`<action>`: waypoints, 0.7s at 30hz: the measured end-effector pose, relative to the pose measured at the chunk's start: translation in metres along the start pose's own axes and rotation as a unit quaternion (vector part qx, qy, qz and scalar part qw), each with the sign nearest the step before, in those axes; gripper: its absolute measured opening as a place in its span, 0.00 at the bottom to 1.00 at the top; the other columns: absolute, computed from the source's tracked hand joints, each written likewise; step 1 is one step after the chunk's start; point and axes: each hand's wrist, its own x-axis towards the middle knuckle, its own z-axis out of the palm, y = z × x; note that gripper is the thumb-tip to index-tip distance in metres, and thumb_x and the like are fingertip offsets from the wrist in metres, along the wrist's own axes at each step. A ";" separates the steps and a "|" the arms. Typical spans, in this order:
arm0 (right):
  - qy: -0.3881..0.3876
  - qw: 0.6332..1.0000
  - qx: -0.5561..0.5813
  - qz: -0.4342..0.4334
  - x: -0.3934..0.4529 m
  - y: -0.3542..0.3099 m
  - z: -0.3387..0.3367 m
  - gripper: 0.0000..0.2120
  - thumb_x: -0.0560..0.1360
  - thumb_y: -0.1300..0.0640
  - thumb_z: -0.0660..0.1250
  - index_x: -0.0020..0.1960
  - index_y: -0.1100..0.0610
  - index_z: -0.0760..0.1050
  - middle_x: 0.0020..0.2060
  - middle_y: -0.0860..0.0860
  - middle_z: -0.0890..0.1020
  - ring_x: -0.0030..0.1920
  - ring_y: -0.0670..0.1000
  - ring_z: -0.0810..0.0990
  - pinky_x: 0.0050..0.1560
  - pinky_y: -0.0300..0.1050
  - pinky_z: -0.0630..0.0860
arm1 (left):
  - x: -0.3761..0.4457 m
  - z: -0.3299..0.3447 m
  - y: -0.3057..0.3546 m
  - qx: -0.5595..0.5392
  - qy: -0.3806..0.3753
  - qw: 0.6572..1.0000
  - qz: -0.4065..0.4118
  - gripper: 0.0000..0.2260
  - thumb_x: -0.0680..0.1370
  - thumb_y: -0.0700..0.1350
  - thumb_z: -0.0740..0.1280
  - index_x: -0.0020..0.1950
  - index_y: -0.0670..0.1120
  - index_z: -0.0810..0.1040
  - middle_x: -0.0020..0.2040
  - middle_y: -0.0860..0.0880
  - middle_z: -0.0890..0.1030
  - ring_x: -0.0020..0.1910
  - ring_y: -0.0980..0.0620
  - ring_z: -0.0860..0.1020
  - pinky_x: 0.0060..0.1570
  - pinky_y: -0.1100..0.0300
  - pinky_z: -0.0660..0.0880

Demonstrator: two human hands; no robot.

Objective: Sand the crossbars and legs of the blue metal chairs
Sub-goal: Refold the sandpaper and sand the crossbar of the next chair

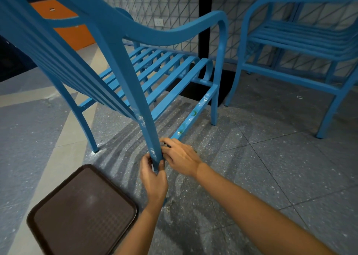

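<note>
- Nearest, at lower left on the speckled floor [271,177]: a dark brown tray [81,212], flat, rim raised, nothing lying in it.
- Just right of the tray, left hand [154,179] wrapped around the lower part of the near chair's rear leg [144,117], thumb on one side, fingers curled round the other, gripping the blue metal.
- Right hand [179,156] pressed against the same leg from the right, a little higher, fingers bent onto the metal with something small and dark pinched beneath the fingertips; too hidden to name.
- White scuffs and bare patches on the leg above both hands.
- Beyond the hands, the side crossbar [193,115] running from that leg to the front leg, marked with pale scrapes and greenish spots.
- Near blue chair [147,32] tilted toward the camera, slatted seat [160,70] open, nothing resting on it.
- Further right, a second blue chair [302,41] standing well apart, its slatted seat likewise bare.
- Farthest: patterned wall [155,1] with a socket [159,22], and an orange panel [67,22] at left.
</note>
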 end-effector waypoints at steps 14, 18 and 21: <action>-0.008 0.999 -0.005 0.042 0.001 0.041 -0.016 0.18 0.81 0.61 0.60 0.69 0.52 0.73 0.68 0.52 0.70 0.60 0.54 0.74 0.55 0.53 0.78 | -0.062 0.012 -0.004 0.075 -0.029 0.996 -0.024 0.41 0.73 0.31 0.70 0.79 0.47 0.51 0.78 0.51 0.54 0.77 0.53 0.53 0.74 0.55 0.52; -0.032 0.996 -0.039 0.074 0.007 0.054 -0.024 0.19 0.81 0.61 0.60 0.71 0.51 0.70 0.69 0.50 0.68 0.61 0.54 0.73 0.56 0.53 0.77 | -0.083 0.026 0.001 0.056 -0.042 0.997 -0.037 0.43 0.70 0.26 0.68 0.79 0.48 0.52 0.79 0.52 0.47 0.78 0.55 0.49 0.74 0.59 0.51; -0.030 0.994 -0.047 0.092 0.011 0.062 -0.028 0.20 0.81 0.61 0.60 0.71 0.51 0.69 0.68 0.50 0.68 0.62 0.54 0.73 0.57 0.54 0.76 | -0.084 0.037 0.011 0.093 -0.032 0.993 -0.060 0.43 0.69 0.29 0.69 0.78 0.47 0.53 0.79 0.49 0.49 0.77 0.51 0.50 0.75 0.54 0.53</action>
